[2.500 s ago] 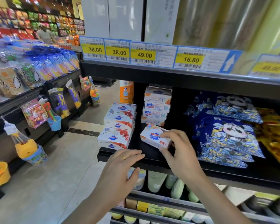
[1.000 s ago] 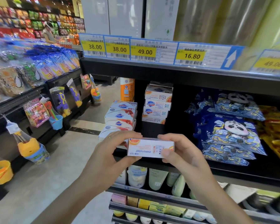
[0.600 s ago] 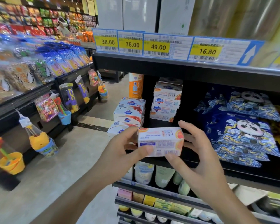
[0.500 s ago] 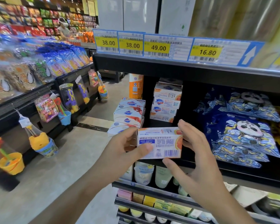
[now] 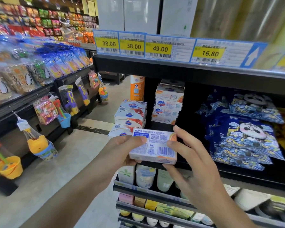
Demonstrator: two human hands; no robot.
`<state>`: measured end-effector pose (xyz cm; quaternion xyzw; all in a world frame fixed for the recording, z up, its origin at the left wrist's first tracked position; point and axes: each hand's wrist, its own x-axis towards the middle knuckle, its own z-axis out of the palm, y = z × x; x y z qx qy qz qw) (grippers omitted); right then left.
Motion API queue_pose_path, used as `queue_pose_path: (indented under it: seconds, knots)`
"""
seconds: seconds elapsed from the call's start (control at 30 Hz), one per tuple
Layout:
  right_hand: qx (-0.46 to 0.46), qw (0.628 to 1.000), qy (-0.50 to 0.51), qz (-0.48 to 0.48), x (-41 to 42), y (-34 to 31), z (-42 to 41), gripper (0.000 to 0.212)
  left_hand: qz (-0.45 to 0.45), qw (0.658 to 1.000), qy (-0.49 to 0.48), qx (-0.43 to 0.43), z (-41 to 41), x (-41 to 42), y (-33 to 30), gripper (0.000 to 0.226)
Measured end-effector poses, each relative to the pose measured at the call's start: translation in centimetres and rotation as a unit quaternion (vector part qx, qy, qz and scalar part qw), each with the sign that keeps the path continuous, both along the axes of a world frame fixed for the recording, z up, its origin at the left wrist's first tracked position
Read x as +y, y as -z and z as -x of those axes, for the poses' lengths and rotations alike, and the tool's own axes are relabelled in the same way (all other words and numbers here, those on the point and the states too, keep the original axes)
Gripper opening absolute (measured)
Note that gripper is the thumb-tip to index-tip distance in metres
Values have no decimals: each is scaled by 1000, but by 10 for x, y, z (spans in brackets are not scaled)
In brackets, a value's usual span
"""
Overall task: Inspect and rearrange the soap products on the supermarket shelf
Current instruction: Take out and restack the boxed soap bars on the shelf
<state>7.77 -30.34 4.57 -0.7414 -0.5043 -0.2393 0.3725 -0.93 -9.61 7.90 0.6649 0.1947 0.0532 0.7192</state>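
Observation:
A white soap box [image 5: 155, 147] with orange corners is held in front of the black shelf [image 5: 247, 176], its barcode side turned up toward me. My left hand [image 5: 122, 152] grips its left end, thumb on top. My right hand [image 5: 194, 163] holds the right end, thumb near the barcode and fingers behind. A stack of white-and-red soap boxes [image 5: 130, 117] stands at the shelf's left end. A second stack of soap boxes [image 5: 169, 104] sits further back.
Blue panda-print packs [image 5: 242, 134] fill the shelf to the right. Yellow price tags [image 5: 158, 48] line the shelf above. Bottles and small boxes [image 5: 148, 176] stand on lower shelves. An orange bottle [image 5: 137, 89] stands behind the stacks. Hanging toys [image 5: 62, 111] line the aisle's left side.
The box left the shelf and came up in both hands. It has been turned from its narrow side to its barcode face. My right thumb now lies on top.

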Motion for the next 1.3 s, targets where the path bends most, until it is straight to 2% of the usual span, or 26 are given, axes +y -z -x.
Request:
queue_pose_path:
  seconds: [0.07, 0.17, 0.4, 0.6, 0.7, 0.77, 0.9, 1.03, 1.13, 1.3]
  knots:
    - [-19, 1000, -4, 4, 1, 1, -2, 57, 23, 999, -5, 28, -1, -1, -2, 19]
    - [-17, 1000, -8, 0, 0, -1, -1, 42, 32, 998, 15, 54, -2, 0, -4, 21]
    - [143, 989, -28, -34, 2, -3, 1, 45, 29, 995, 35, 91, -4, 5, -5, 52]
    - [262, 962, -30, -71, 4, -5, 2, 39, 12, 998, -46, 39, -14, 11, 2, 25]
    - [318, 943, -40, -88, 4, -6, 2, 40, -72, 996, -32, -41, -9, 17, 8, 43]
    - [354, 929, -43, -99, 4, -6, 2, 42, -143, 983, 3, -115, 2, 14, 8, 57]
    - [419, 897, -62, -124, 7, -8, 1, 42, -346, 918, 69, -180, 13, 9, 12, 86]
    - [477, 865, -69, -137, 11, -11, 0, 39, -462, 865, 68, -184, 12, 9, 16, 97]
    - [515, 841, -74, -150, 13, -12, -1, 37, -504, 837, 57, -204, 8, 9, 18, 96]
    - [542, 829, -36, -134, 18, -13, -1, 46, -488, 846, 21, -214, 5, 13, 21, 80]
